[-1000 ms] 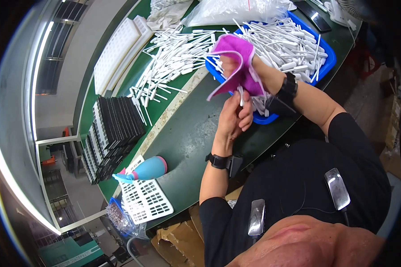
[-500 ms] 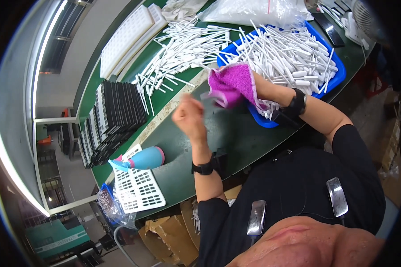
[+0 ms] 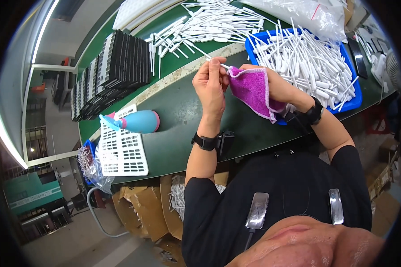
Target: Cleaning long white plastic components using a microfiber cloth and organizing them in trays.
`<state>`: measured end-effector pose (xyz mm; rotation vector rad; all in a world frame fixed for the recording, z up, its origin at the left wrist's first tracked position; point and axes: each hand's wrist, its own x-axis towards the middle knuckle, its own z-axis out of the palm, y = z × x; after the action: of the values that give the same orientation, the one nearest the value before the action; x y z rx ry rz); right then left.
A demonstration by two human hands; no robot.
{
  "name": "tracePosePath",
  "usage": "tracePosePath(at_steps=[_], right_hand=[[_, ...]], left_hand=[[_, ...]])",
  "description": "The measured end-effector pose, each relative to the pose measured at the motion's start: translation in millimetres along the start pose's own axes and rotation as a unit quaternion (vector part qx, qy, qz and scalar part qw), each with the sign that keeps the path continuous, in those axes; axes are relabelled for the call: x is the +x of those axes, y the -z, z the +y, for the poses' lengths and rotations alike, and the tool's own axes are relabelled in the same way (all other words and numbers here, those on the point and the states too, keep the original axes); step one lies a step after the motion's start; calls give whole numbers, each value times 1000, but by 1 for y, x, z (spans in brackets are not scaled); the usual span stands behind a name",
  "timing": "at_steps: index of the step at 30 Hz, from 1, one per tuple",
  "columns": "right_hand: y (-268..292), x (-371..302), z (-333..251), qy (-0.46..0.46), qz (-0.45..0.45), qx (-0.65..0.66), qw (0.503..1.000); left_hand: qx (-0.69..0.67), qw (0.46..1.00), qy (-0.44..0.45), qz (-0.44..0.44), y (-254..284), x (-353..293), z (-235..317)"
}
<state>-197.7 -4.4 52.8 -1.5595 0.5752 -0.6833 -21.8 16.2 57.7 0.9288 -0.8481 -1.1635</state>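
In my left hand [image 3: 211,86], thumb and fingers pinch a thin white plastic stick [image 3: 225,66]. One end of it runs into a purple terry cloth [image 3: 250,89] with a pale hem. My right hand [image 3: 276,84] is closed on this cloth, which drapes over its fingers and hides their tips. Just beyond the right hand stands a blue tray [image 3: 358,100], heaped with white plastic sticks [image 3: 298,62] that have thin stems and thicker ends. More such sticks [image 3: 209,24] lie in a loose pile on the green table beyond my left hand.
Stacked black slotted trays [image 3: 124,60] stand at the left. Nearer lie a blue spray bottle [image 3: 140,121] and a white perforated rack [image 3: 124,155]. A clear plastic bag [image 3: 307,15] and a dark flat device [image 3: 357,58] sit behind and beside the blue tray. Cardboard boxes [image 3: 142,209] stand below the table.
My left hand has moved up and right to the cloth, and a white stick now shows between its fingers and the cloth. The whole view has shifted somewhat.
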Motion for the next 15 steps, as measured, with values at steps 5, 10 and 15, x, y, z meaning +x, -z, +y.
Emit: tracePosePath(at_steps=[5, 10, 15], right_hand=[[-1, 0, -1, -2, -5, 25, 1000], [1, -1, -2, -8, 8, 80, 997], [-2, 0, -2, 6, 12, -7, 1000]], left_hand=[[-27, 1000, 1, -11, 4, 3, -2], [8, 999, 24, -44, -1, 2, 4], [-5, 998, 37, -56, 11, 4, 3]])
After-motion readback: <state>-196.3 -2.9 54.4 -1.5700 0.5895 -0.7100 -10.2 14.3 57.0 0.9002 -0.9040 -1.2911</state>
